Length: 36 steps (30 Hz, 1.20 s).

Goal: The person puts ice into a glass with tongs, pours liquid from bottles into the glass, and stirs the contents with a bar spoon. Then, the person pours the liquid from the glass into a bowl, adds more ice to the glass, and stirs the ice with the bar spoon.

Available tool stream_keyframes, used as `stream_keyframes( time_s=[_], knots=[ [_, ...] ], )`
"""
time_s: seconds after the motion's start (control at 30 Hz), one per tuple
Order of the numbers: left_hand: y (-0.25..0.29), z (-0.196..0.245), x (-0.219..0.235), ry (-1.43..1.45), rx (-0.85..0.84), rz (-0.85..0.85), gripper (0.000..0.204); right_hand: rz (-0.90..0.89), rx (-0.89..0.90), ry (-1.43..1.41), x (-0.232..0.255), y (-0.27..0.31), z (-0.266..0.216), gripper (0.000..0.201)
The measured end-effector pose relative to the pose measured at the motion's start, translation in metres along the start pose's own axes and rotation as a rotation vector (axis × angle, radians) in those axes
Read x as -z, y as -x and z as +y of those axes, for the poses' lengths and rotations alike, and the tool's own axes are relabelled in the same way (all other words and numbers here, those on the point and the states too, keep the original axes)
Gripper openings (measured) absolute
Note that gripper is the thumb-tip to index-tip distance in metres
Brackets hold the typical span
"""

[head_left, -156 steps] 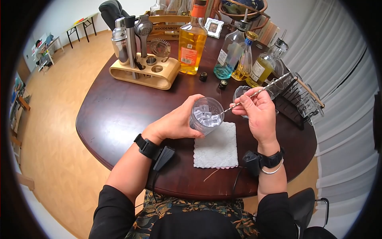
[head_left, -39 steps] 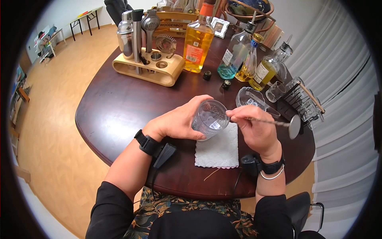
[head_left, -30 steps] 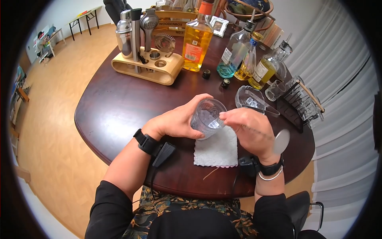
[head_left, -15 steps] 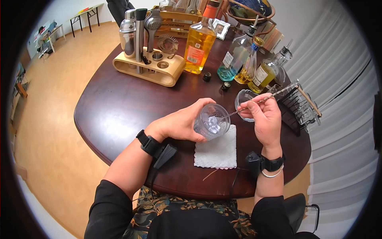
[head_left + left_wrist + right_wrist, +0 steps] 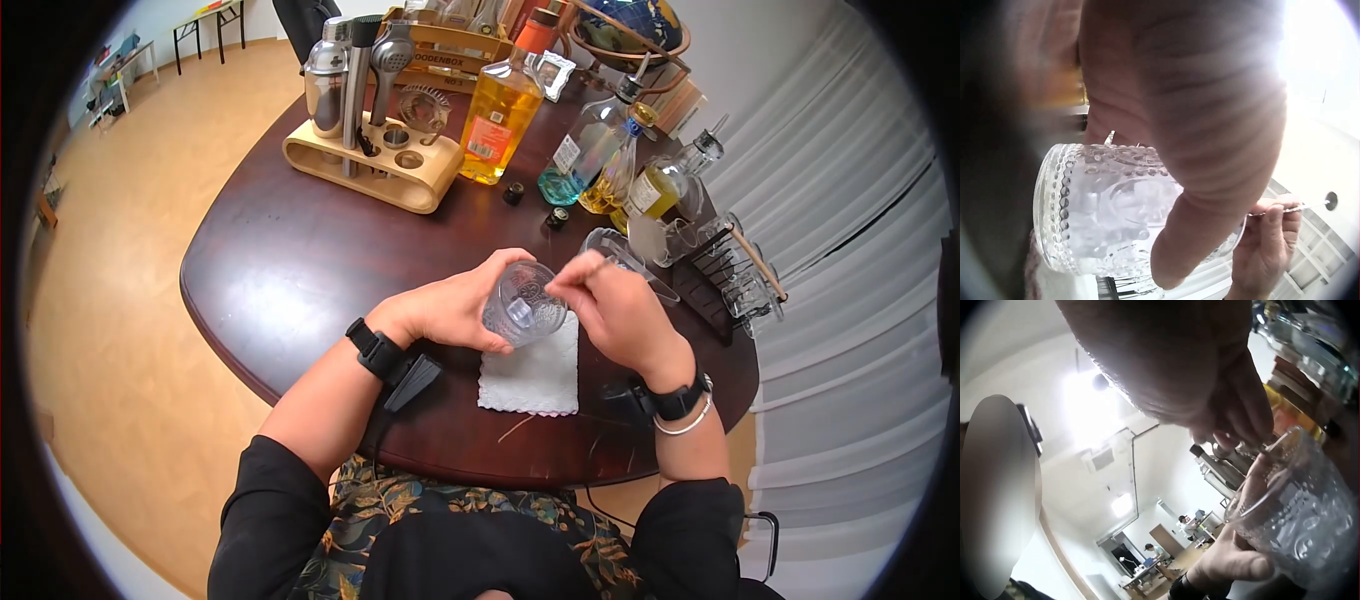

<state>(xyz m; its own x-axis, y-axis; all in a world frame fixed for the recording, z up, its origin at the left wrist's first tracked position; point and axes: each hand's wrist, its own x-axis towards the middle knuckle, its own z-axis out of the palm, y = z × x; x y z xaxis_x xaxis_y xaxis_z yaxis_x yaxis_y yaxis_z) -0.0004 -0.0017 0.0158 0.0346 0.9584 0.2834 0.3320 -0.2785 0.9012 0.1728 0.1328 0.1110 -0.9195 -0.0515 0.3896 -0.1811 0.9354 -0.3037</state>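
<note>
My left hand [image 5: 445,308] grips a clear patterned glass [image 5: 533,335], thumb on the near side, fingers around the back. The glass tilts over a white cloth [image 5: 530,375] and has ice cubes [image 5: 520,312] in it. My right hand [image 5: 628,318] pinches a bar spoon [image 5: 1294,208] right at the rim. The spoon's flat disc end [image 5: 648,240] sticks out behind the hand, while its lower end is hidden in the head view. Embossed beads show on the glass [image 5: 1110,219] in the left wrist view. From the right wrist view, the glass [image 5: 1310,519] stands below my right fingers.
Behind the right hand sits a glass bowl [image 5: 602,240], with a rack of glasses [image 5: 745,285] to its right. Several bottles, including a tall amber one [image 5: 495,120], stand farther back. A wooden bar-tool stand [image 5: 400,190] is at back left; two dark stoppers [image 5: 557,217] lie before the bottles.
The right hand keeps turning with the bar spoon at the glass; since half a second ago it has rolled over and moved closer to the rim. The left hand still holds the tilted glass.
</note>
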Motion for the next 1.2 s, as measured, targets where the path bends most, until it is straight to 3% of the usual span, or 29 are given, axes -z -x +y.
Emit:
stream_keyframes(
  time_s=[0.1,0.23,0.5,0.8,0.93,1.07,1.2],
  knots=[
    [0.0,-0.004,0.0,0.038,-0.023,-0.008,0.096,0.169,-0.411,-0.472,-0.01,-0.001,0.018,0.007],
    [-0.002,-0.001,0.001,-0.008,-0.072,-0.007,0.093,0.218,-0.629,-0.851,-0.011,0.014,0.033,0.01],
    [-0.004,-0.001,0.0,-0.149,-0.059,0.016,0.101,0.444,-0.65,-0.976,-0.027,0.042,0.025,0.015],
    [-0.002,-0.004,-0.001,-0.077,-0.022,0.003,0.098,0.573,-0.501,-0.917,-0.013,0.045,0.012,0.015],
    [-0.002,-0.002,-0.002,-0.002,-0.019,-0.026,0.097,0.572,-0.316,-0.678,-0.003,0.042,-0.006,0.01],
    [-0.002,0.0,-0.002,-0.005,-0.002,-0.034,0.097,0.335,0.111,-0.141,0.011,0.039,-0.007,0.021],
    [-0.002,-0.002,-0.002,-0.013,-0.025,-0.042,0.097,0.141,0.167,-0.128,0.013,0.03,-0.007,0.023]
  ],
)
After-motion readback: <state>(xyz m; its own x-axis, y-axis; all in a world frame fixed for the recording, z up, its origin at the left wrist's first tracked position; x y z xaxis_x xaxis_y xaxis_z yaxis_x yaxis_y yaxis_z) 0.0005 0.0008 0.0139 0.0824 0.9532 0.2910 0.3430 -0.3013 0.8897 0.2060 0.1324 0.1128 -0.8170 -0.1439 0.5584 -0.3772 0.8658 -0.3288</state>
